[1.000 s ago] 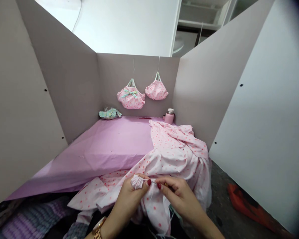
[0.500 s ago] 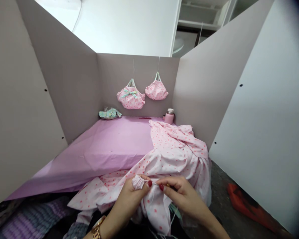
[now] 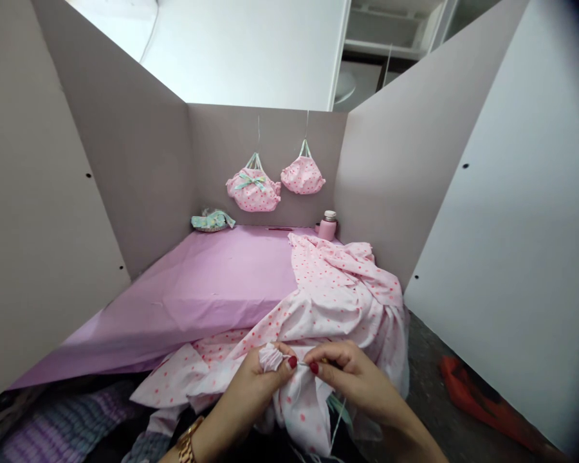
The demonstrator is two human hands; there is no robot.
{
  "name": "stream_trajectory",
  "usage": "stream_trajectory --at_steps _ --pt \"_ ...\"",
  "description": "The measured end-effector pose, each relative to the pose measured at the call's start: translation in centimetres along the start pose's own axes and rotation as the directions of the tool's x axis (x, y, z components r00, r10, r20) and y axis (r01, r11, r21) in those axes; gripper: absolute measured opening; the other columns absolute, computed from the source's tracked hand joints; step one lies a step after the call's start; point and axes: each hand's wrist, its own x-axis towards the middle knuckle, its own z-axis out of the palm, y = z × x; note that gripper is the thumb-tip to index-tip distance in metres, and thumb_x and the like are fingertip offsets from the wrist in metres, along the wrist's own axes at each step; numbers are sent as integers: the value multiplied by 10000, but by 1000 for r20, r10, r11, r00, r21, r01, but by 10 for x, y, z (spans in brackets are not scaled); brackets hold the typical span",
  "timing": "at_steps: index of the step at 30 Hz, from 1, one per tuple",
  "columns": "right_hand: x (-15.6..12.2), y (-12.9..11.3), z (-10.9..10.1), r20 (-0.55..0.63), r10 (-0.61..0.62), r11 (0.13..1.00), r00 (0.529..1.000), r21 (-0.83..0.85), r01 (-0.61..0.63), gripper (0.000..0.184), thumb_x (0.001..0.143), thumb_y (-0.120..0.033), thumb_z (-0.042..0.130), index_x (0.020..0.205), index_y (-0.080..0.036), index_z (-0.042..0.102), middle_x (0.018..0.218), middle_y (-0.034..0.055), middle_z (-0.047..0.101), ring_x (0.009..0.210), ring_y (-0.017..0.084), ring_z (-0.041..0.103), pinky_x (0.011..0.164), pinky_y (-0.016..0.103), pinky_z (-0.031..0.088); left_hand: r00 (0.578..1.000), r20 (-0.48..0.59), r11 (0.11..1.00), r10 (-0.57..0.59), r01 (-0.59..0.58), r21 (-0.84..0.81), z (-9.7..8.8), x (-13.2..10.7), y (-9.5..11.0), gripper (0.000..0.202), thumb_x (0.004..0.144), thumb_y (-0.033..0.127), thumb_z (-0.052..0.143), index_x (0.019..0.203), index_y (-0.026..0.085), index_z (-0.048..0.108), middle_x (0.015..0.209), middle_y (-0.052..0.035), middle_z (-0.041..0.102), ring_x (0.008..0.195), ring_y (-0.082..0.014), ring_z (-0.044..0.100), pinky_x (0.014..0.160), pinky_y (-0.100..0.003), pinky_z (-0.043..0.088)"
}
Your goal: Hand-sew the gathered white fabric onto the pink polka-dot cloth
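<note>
My left hand (image 3: 255,392) pinches a small gathered bunch of pink fabric (image 3: 271,355) between thumb and fingers. My right hand (image 3: 354,382) is closed beside it, its fingertips touching the left thumb and holding something thin, apparently a needle with pale thread (image 3: 338,421) trailing down. Both hands work on a large white cloth with pink dots (image 3: 338,289) that spills from the table over my lap.
A purple-covered table (image 3: 212,276) sits inside grey partition walls (image 3: 125,167). Two pink dotted pouches (image 3: 253,188) (image 3: 303,173) hang on the back wall. A pink bottle (image 3: 328,226) and a teal fabric piece (image 3: 212,220) stand at the back. An orange object (image 3: 468,392) lies on the floor at right.
My right hand has moved left until its fingertips meet the left thumb. The gathered bunch has shifted slightly down and right.
</note>
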Motion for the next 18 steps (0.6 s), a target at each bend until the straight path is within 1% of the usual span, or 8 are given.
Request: stream_trajectory --at_steps 2,5,7,10,13,16,18 --pt "1 4 5 -26 14 999 1000 40 -13 199 832 -310 549 768 -153 653 646 5 587 602 119 497 569 211 367 999 4 999 -33 33 -39 0 0 -1 219 675 354 674 681 151 591 586 40 486 577 -124 412 555 -226 322" --pt "1 10 12 -101 21 999 995 42 -17 211 833 -341 555 758 -150 602 640 -11 513 599 107 439 556 203 333 999 -5 995 -52 52 -81 1 0 -3 229 686 354 671 681 146 576 587 40 492 578 -120 415 557 -225 324" --pt "1 11 14 -127 28 998 991 54 -22 210 842 -361 542 825 -155 579 634 -21 469 577 97 403 530 197 311 998 -18 992 -59 56 -111 1 0 -3 227 694 350 666 688 143 572 596 36 511 586 -122 429 570 -229 333" --pt "0 9 13 -113 64 987 992 156 -46 252 878 -393 476 981 -166 511 592 -47 392 513 82 342 460 183 253 996 -59 987 -65 56 -148 2 -1 -3 214 703 342 659 707 147 571 620 29 546 603 -129 456 588 -238 350" --pt "-2 6 12 -106 85 974 991 217 -61 259 883 -380 473 1039 -173 455 593 -54 380 512 81 335 455 179 241 994 -84 984 -66 51 -171 2 -1 -3 197 700 327 663 712 153 573 625 32 558 605 -129 470 593 -241 361" --pt "-1 2 18 -138 101 967 985 246 -65 257 860 -382 511 1004 -178 447 575 -62 378 499 80 319 452 179 226 996 -63 982 -69 56 -182 4 -1 -4 179 704 321 661 709 160 582 612 37 572 591 -128 492 588 -239 373" --pt "1 0 25 -156 100 957 983 284 -53 274 845 -408 523 974 -179 445 557 -69 371 486 80 315 443 176 222 998 -45 985 -43 35 -170 6 0 -4 180 704 328 661 685 166 585 596 36 588 581 -133 515 587 -240 387"
